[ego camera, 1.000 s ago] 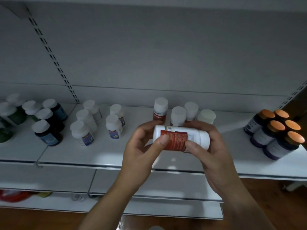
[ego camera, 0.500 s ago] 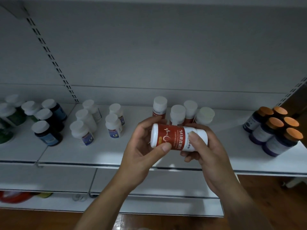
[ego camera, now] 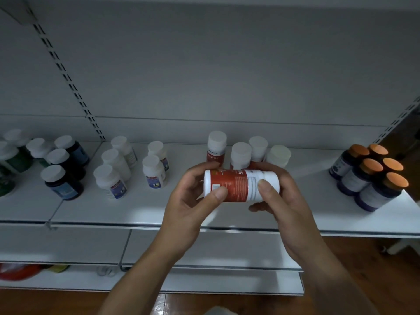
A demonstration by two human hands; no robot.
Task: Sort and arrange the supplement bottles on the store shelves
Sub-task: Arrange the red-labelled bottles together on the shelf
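**Red-labelled bottle being held sideways over the shelf**

The white plastic bottle with a red label (ego camera: pixel 236 186) is lying level, its long axis running left to right, roughly in line with the front edge of the white metal shelf (ego camera: pixel 136 210). Its plain white end is pointing right and its red end left; which end carries the cap cannot be told.

Both hands are sharing it above the middle of the shelf, between the front edge and the back row. The left hand (ego camera: pixel 191 201) is pinching the red end, thumb on the near face and fingers curled behind. The right hand (ego camera: pixel 286 208) is cupping the white end, thumb pressing on the label and fingers wrapping underneath.

Just behind the hands, four white-capped bottles with red labels (ego camera: pixel 241 153) are standing upright, partly hidden by the fingers. Toward the left edge, white bottles with blue labels (ego camera: pixel 154 171) and dark blue white-capped bottles (ego camera: pixel 61 183) are standing in loose groups. Near the right edge, dark purple bottles with orange caps (ego camera: pixel 372 178) are clustering tightly together.
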